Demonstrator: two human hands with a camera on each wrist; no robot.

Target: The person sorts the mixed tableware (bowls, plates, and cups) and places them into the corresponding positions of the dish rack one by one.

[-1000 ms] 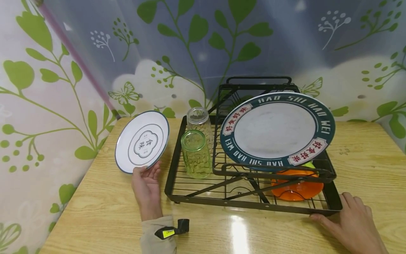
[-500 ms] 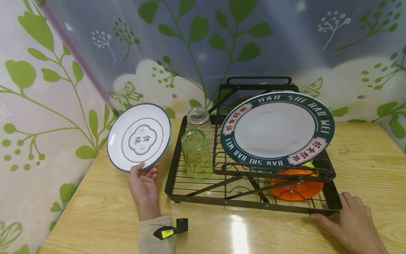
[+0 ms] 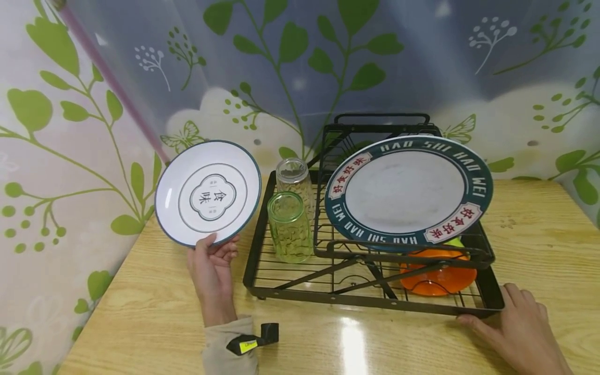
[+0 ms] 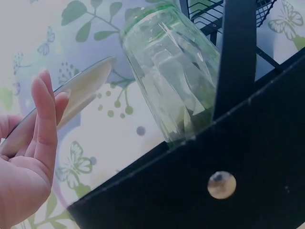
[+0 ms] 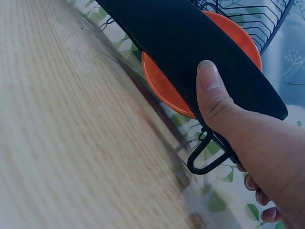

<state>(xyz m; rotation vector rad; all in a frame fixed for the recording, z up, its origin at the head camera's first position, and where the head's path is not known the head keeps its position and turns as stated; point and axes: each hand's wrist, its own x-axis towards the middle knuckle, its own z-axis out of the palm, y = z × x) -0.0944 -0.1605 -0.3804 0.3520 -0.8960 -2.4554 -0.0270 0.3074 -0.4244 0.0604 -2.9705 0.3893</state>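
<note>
My left hand (image 3: pixel 212 276) pinches a white plate (image 3: pixel 211 151) by its lower rim, thumb on the face and fingers behind. The plate has a thin blue rim and a flower-shaped emblem, and it is held tilted above the table, left of a black dish rack (image 3: pixel 323 298). With the thumb on its front wall, my right hand (image 3: pixel 527 328) grips the rack's near right corner; its other fingers (image 5: pixel 252 182) are partly hidden behind. On the upper tier lies a large oval plate (image 3: pixel 405 192) with a dark green lettered rim, tilted toward me.
A green glass (image 3: pixel 290 229) and a clear glass (image 3: pixel 292 172) stand upside down on the rack's left side. An orange bowl (image 3: pixel 438 278) sits in the lower tier at right, below the upper tier. A leaf-patterned cloth (image 3: pixel 262 62) hangs behind the wooden table (image 3: pixel 140 312).
The white plate has risen and turned its face more toward the head camera. My left hand has shifted slightly left with it. The right hand and rack stay put.
</note>
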